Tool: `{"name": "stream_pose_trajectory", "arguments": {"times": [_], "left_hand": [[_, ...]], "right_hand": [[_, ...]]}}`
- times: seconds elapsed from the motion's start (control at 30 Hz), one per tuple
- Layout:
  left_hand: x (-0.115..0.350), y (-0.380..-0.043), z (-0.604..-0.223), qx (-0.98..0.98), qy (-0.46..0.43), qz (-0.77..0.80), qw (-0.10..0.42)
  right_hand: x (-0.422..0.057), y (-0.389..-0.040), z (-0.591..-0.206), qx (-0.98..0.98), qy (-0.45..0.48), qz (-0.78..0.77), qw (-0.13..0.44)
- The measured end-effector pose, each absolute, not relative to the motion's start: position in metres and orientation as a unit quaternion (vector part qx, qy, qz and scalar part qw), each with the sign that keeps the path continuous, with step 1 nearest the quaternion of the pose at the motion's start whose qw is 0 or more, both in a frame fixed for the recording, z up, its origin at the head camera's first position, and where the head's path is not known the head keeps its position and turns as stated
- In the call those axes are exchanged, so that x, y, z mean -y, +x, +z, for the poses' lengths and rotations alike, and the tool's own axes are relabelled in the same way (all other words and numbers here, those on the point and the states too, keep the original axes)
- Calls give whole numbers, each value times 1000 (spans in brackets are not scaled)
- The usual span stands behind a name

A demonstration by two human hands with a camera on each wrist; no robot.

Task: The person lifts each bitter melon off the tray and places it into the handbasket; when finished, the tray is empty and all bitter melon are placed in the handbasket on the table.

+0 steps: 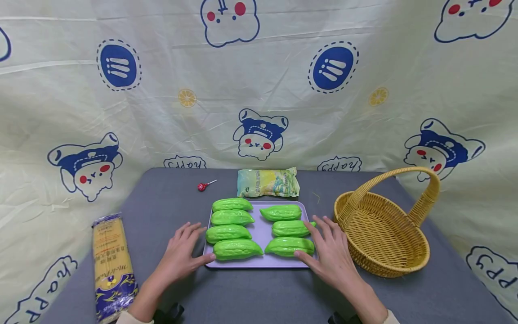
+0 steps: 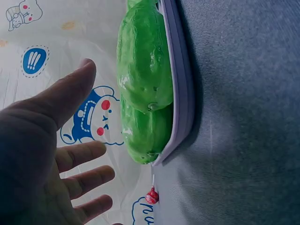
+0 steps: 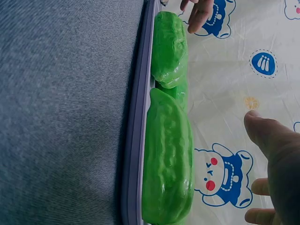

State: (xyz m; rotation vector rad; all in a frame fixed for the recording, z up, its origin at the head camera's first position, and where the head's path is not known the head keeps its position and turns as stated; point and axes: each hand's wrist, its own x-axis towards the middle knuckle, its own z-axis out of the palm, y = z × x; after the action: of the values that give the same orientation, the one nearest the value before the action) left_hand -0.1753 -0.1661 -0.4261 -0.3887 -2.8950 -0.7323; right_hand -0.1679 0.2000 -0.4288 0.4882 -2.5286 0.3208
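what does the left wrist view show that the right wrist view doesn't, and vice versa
Only the left wrist view shows the red lollipop. Only the right wrist view shows the right hand. Both show parts of the left hand, green bitter melons, lilac tray, gray tabletop and cartoon-printed backdrop.

Green gourds (image 1: 238, 249), lilac tray (image 1: 262, 228), grey tabletop (image 1: 251, 297), cream backdrop (image 1: 154, 112) (blue-printed)

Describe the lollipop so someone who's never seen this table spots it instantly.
On the grey table, find the lilac tray of green gourds. Beyond its far left corner, left of the yellow-green packet, lies the lollipop. Its small red head and white stick set it apart.
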Motion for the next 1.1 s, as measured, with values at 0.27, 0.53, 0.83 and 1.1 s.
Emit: {"name": "stream_pose_trajectory", "arguments": {"times": [0.27, 0.53, 0.83, 1.1], "left_hand": [[173, -175, -433, 947, -133, -284, 65], [180, -176, -442, 940, -135, -310, 36], [183, -174, -450, 925, -128, -356, 27], [180, -176, -456, 918, -125, -376, 32]], "right_hand": [[-202, -169, -432, 931, 190, 139, 279], [-204, -171, -437, 928, 199, 155, 274], [-206, -174, -441, 925, 209, 177, 263], [-207, -176, -442, 932, 212, 179, 235]]}}
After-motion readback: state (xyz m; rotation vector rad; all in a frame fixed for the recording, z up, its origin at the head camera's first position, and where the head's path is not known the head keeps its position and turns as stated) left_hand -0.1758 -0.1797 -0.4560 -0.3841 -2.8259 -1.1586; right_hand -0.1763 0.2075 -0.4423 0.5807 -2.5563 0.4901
